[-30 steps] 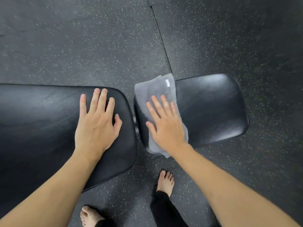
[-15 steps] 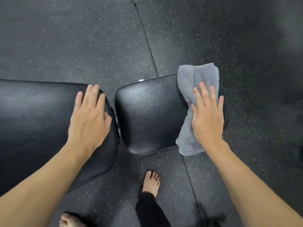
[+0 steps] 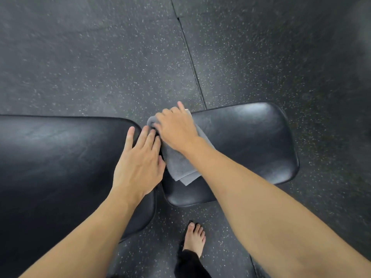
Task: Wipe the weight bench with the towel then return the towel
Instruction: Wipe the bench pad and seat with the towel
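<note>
The weight bench has two black padded parts: a long back pad [image 3: 56, 157] on the left and a smaller seat pad [image 3: 251, 141] on the right, with a narrow gap between them. A grey towel [image 3: 180, 165] lies bunched at the seat pad's left edge, over the gap. My right hand [image 3: 176, 129] presses down on the towel's far end, fingers curled into the cloth. My left hand [image 3: 140, 163] rests flat on the right end of the back pad, fingers spread, its fingertips touching the towel.
Dark speckled rubber floor [image 3: 100, 57] surrounds the bench, with a seam running from the top toward the seat pad. My bare foot [image 3: 194, 237] and a black trouser leg stand on the floor just in front of the gap.
My right hand has swept the towel from the right end of the seat pad back to its left edge, beside my left hand. The towel is more bunched. My left hand stays on the back pad.
</note>
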Demonstrator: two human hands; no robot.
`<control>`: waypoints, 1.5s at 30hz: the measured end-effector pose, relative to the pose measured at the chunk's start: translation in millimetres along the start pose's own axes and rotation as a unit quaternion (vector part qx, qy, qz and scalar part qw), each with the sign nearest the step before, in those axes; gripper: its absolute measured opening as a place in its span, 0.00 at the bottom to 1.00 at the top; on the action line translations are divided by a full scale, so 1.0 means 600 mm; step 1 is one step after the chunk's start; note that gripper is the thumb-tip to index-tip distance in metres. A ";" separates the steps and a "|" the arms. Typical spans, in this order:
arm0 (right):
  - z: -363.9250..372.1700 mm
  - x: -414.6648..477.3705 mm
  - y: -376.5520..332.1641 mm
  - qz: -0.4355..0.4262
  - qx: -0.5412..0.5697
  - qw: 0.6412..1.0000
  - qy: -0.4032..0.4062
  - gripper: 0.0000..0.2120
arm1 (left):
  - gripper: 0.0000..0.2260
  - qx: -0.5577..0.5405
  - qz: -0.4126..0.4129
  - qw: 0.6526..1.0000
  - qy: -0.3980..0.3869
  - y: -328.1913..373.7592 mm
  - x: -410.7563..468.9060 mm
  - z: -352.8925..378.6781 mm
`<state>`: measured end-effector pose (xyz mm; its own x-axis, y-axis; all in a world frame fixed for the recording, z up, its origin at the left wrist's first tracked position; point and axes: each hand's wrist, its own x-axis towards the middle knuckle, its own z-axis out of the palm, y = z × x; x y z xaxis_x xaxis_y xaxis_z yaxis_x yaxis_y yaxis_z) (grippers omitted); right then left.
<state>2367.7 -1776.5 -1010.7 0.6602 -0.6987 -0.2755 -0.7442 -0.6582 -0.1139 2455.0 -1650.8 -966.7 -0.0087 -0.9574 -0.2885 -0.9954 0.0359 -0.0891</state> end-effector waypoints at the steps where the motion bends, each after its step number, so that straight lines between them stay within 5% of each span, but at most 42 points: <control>1: 0.001 0.005 0.005 -0.004 0.004 1.000 -0.004 0.17 | 0.26 -0.004 -0.002 1.000 0.000 0.000 0.000 -0.001; 9: -0.073 -0.104 0.245 0.156 0.028 0.983 0.090 0.14 | 0.25 0.000 -0.005 1.000 -0.001 0.005 0.001 0.000; 12: -0.096 -0.191 0.329 0.243 0.150 0.951 0.122 0.13 | 0.24 0.005 -0.003 1.000 -0.005 0.008 -0.001 -0.001; 16: -0.068 -0.295 0.326 0.325 0.308 0.876 0.182 0.14 | 0.22 0.004 -0.001 1.000 -0.006 0.008 -0.004 -0.004; 22: 0.001 -0.373 0.250 0.352 0.296 0.853 0.245 0.23 | 0.17 -0.035 0.016 0.999 0.013 -0.001 -0.012 -0.008; 26: 0.035 -0.419 0.211 0.274 0.175 0.926 0.192 0.30 | 0.16 -0.056 0.034 0.998 0.023 -0.012 -0.032 -0.009; 30: 0.040 -0.449 0.214 0.091 -0.013 0.991 0.096 0.45 | 0.17 -0.070 0.052 0.996 0.035 -0.020 -0.054 -0.008; 34: 0.026 -0.443 0.240 0.002 -0.097 0.995 0.035 0.57 | 0.18 -0.075 0.054 0.995 0.041 -0.025 -0.067 -0.009; 40: 0.037 -0.371 0.168 -0.212 -0.137 0.967 0.037 0.39 | 0.18 -0.094 0.058 0.993 0.040 -0.031 -0.073 -0.008; 45: 0.081 -0.326 0.032 -0.159 -0.158 0.975 -0.004 0.54 | 0.16 -0.126 0.059 0.989 0.049 -0.048 -0.094 -0.010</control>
<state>2219.3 -1639.2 -1005.2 0.8499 -0.4446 -0.2828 -0.4332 -0.8951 0.1052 2483.3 -1599.7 -942.3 -0.1223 -0.9746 -0.1878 -0.9791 0.0875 0.1838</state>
